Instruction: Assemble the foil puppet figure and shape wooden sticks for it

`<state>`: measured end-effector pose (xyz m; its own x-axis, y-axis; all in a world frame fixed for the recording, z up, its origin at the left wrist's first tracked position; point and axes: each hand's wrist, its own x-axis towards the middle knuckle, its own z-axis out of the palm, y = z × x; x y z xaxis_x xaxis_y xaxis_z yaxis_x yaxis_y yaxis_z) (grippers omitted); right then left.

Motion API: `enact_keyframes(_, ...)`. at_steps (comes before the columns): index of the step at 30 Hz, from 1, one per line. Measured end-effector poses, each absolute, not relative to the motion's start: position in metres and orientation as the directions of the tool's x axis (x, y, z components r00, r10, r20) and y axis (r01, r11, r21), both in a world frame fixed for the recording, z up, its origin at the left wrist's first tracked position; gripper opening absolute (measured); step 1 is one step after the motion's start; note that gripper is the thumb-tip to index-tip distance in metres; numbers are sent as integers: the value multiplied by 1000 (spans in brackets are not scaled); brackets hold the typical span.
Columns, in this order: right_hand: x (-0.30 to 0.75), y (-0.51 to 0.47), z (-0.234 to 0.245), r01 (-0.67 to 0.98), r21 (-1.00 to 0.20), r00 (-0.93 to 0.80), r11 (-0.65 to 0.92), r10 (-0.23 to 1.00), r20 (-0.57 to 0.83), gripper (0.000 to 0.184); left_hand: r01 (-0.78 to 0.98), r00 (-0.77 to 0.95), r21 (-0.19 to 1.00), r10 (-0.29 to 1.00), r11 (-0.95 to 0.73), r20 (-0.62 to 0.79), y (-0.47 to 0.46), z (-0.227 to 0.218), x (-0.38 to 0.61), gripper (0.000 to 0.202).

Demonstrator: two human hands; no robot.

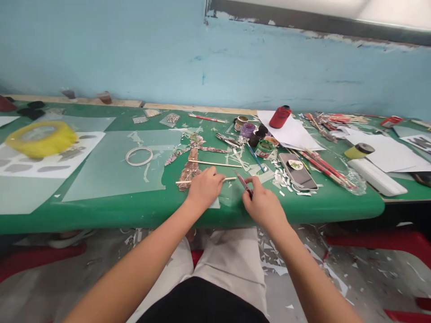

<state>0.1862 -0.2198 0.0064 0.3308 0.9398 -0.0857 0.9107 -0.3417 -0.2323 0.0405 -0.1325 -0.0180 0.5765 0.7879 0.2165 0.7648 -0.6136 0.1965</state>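
My left hand (204, 187) rests closed on the green table (101, 211), fingers pinching a thin wooden stick (230, 179) that runs under it. A patterned cut-out figure (191, 170) lies just beyond, with a second stick (215, 163) across it. My right hand (261, 202) is closed round a small pink-handled cutter (243, 183), its tip pointing towards the stick's right end.
A yellow tape roll (40, 138) and a white ring (139, 156) lie to the left on clear sheets. To the right are a phone (298, 171), small paint jars (256, 134), a red thread spool (280, 116), brushes, white paper and a white case (377, 176). Paper scraps cover the floor.
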Motion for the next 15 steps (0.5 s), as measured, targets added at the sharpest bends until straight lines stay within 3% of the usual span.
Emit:
enact_keyframes(8,173,-217,4,920,-164,337,-355,933,-126,33,767,563,200,789,-609,245,-130,-19,40,27)
enact_keyframes(15,176,-217,12,946,-157,252,-284,948,-195,25,774,488,394,864,-495,126,-126,-12,40,24)
